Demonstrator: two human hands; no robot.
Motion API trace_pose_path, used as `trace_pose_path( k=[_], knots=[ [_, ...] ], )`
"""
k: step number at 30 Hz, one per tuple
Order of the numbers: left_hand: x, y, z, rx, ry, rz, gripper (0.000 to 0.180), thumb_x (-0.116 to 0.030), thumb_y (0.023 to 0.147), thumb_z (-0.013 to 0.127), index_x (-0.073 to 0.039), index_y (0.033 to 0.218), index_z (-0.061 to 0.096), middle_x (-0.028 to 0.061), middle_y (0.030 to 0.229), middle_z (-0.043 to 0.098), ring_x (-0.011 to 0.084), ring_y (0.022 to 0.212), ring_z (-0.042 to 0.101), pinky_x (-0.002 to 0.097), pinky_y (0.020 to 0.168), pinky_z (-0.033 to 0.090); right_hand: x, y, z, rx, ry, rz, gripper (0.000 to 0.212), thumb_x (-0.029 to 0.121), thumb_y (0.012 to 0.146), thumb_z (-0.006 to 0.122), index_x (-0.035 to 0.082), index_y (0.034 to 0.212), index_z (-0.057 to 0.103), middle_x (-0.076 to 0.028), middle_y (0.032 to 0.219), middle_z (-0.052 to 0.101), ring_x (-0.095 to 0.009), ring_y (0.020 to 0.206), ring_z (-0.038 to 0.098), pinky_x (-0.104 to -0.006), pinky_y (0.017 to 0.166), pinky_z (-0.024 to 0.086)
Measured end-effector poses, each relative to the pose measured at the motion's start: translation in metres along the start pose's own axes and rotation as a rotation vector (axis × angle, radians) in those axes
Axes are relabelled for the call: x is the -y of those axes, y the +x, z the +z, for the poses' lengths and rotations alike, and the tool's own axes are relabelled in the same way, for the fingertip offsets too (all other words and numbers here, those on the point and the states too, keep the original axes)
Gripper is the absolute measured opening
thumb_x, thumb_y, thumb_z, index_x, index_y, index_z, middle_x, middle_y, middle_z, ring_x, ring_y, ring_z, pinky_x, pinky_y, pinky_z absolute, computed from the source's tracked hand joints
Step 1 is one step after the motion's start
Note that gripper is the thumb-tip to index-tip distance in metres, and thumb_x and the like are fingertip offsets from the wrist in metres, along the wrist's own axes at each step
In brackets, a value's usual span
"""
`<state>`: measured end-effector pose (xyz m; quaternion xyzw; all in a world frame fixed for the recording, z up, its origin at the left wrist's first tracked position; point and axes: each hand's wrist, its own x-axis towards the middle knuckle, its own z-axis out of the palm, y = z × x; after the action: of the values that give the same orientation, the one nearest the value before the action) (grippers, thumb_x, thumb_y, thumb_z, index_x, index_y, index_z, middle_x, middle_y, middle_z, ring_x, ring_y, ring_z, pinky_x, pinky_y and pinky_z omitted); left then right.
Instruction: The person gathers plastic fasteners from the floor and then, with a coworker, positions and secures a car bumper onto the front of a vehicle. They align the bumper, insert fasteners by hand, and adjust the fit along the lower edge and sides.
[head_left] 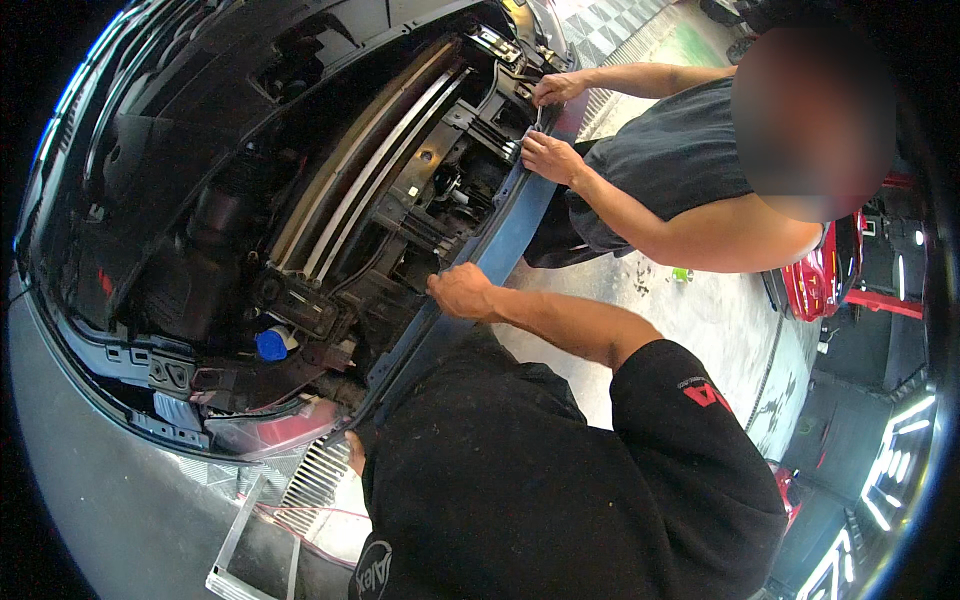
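A blue car bumper cover (pixel 505 225) runs along the front of a car whose hood is up. My right hand (pixel 465 291) is closed over its top edge near the middle, with the fingertips on the inner side. Most of my left hand (pixel 356 453) is hidden by my black shirt; a small part shows close to the bumper's near end, below the headlight (pixel 290 425). A co-worker's two hands (pixel 552 160) are at the bumper's far end, with a thin metal tool (pixel 540 114) between them.
Behind the bumper lie the radiator (pixel 365 150) and metal brackets, with a blue-capped reservoir (pixel 272 346) near the headlight. The co-worker (pixel 665 150) stands on the right. A metal frame (pixel 240 535) stands on the floor at lower left, and a red car (pixel 815 275) is farther back.
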<state>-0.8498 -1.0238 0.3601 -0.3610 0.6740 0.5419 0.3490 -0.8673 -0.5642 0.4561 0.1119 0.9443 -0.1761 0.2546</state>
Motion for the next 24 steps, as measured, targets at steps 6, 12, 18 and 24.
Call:
trace_pose_path(
  k=[6,12,18,24],
  knots=[
    [-0.001,0.0,0.002,0.009,-0.001,0.004,0.06,-0.063,0.099,0.056,-0.004,0.109,0.063,0.0065,0.099,0.06,0.0178,0.086,0.054,0.0362,0.074,0.043,-0.002,0.005,0.013,-0.016,-0.123,-0.046,0.029,0.026,0.098,0.055,0.0,0.102,0.067,-0.02,0.085,0.074,-0.039,0.082,0.073,-0.0501,0.069,0.057],
    [0.004,0.0,0.005,0.006,-0.008,0.007,0.06,-0.063,0.099,0.056,-0.004,0.11,0.063,0.0068,0.1,0.06,0.018,0.087,0.054,0.0365,0.074,0.043,0.001,0.002,0.012,-0.021,0.034,0.082,0.027,0.028,0.099,0.055,0.003,0.102,0.066,-0.018,0.08,0.072,-0.038,0.078,0.072,-0.0495,0.066,0.056],
    [0.003,-0.002,0.003,0.016,-0.01,0.013,0.06,-0.062,0.099,0.056,-0.004,0.111,0.063,0.0071,0.101,0.06,0.0182,0.088,0.054,0.0368,0.075,0.043,-0.007,0.007,0.011,-0.035,-0.207,-0.125,0.027,0.028,0.101,0.054,0.003,0.103,0.063,-0.018,0.078,0.072,-0.038,0.077,0.072,-0.0511,0.065,0.055],
    [0.005,-0.004,0.004,0.01,-0.024,0.003,0.06,-0.062,0.099,0.056,-0.004,0.112,0.062,0.0073,0.102,0.06,0.0184,0.089,0.054,0.0371,0.076,0.044,0.0,-0.004,0.023,-0.095,0.058,0.096,0.031,0.033,0.103,0.051,0.004,0.103,0.062,-0.019,0.083,0.072,-0.04,0.076,0.071,-0.0522,0.065,0.055]
  ],
)
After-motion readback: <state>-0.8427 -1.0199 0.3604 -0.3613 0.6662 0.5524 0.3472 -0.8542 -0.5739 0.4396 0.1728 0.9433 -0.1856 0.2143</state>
